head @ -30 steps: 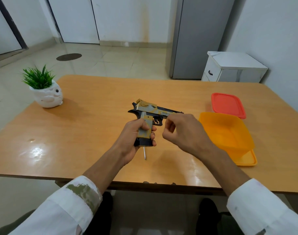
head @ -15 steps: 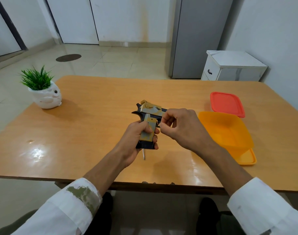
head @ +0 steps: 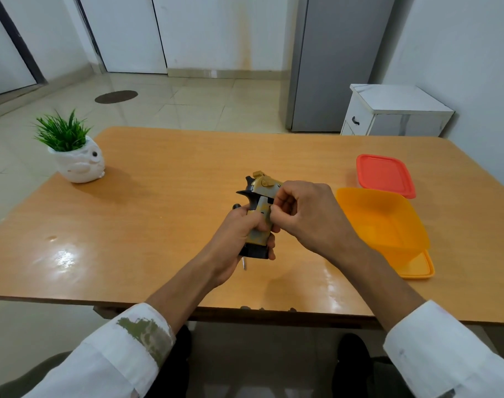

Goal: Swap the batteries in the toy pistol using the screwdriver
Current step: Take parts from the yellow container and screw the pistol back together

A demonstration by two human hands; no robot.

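Observation:
A tan and black toy pistol [head: 260,202] is held above the middle of the wooden table [head: 164,196], grip pointing down. My left hand [head: 239,234] is wrapped around the grip, and it also clamps a screwdriver whose metal tip [head: 245,264] pokes out below the hand. My right hand [head: 305,216] covers the barrel end, with thumb and fingertips pinched at the side panel of the grip. What the fingertips pinch is too small to make out. No batteries are visible.
An open orange container [head: 388,222] sits on its lid at the right, with a red lid [head: 385,175] behind it. A white owl-shaped pot with a green plant [head: 77,159] stands at the far left. A white cabinet [head: 394,110] is beyond the table.
The pistol has turned so its barrel is now hidden behind my right hand. My right hand moved left onto the grip panel. My left hand keeps its hold.

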